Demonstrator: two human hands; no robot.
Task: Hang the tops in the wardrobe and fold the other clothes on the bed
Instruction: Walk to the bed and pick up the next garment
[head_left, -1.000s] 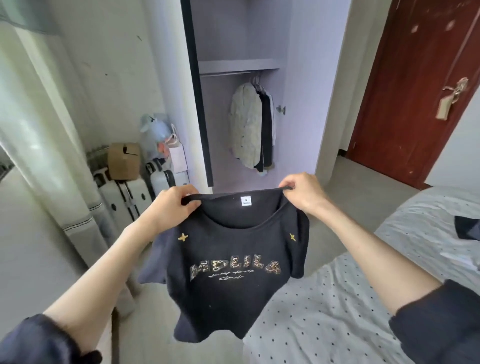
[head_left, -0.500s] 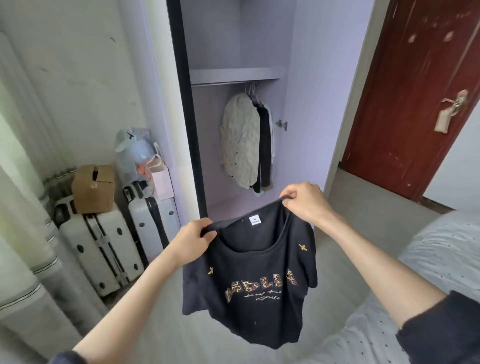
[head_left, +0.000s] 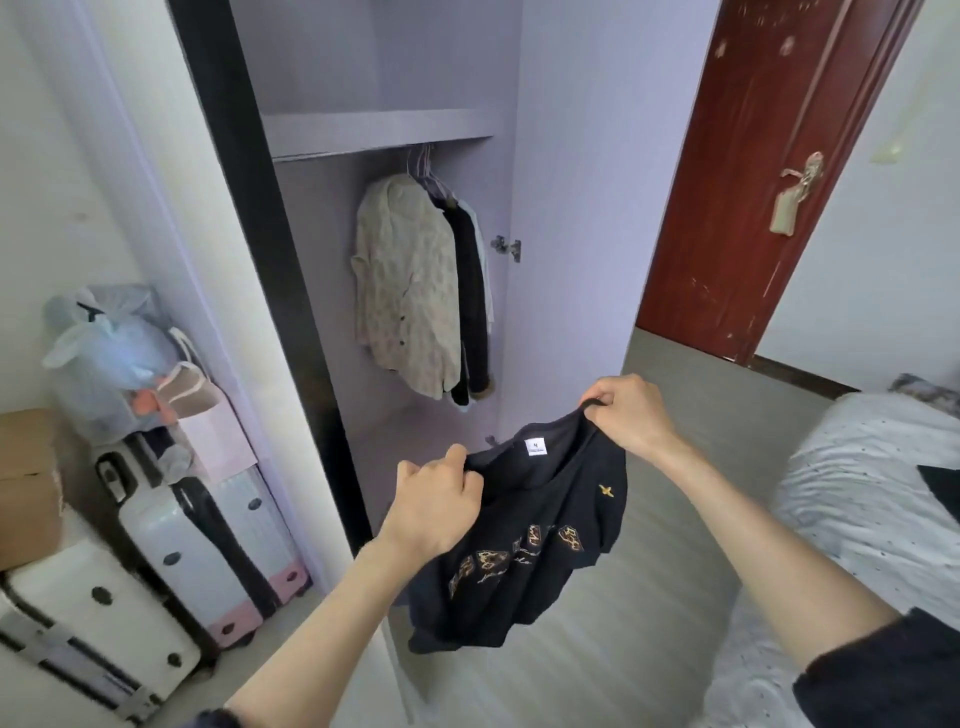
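Observation:
I hold a black T-shirt (head_left: 540, 540) with gold lettering in front of the open wardrobe (head_left: 566, 208). My left hand (head_left: 434, 506) grips its left shoulder at the collar. My right hand (head_left: 626, 413) pinches the right shoulder, a little higher. The shirt hangs crumpled between them, with a white neck label showing. Inside the wardrobe, a beige patterned shirt (head_left: 405, 291) and dark tops (head_left: 472, 296) hang from hangers on the rail (head_left: 363, 151) under a shelf. The bed (head_left: 862, 514) with its dotted white sheet lies at the right.
White suitcases (head_left: 171, 561) stand at the left beside the wardrobe's dark edge, with a cardboard box (head_left: 26, 478), a pink bag and a blue plastic bag on them. A red-brown door (head_left: 769, 171) is at the back right. A dark garment (head_left: 940, 491) lies on the bed.
I have come closer to the wardrobe. My hands have drawn nearer each other, so the shirt now bunches and sags between them.

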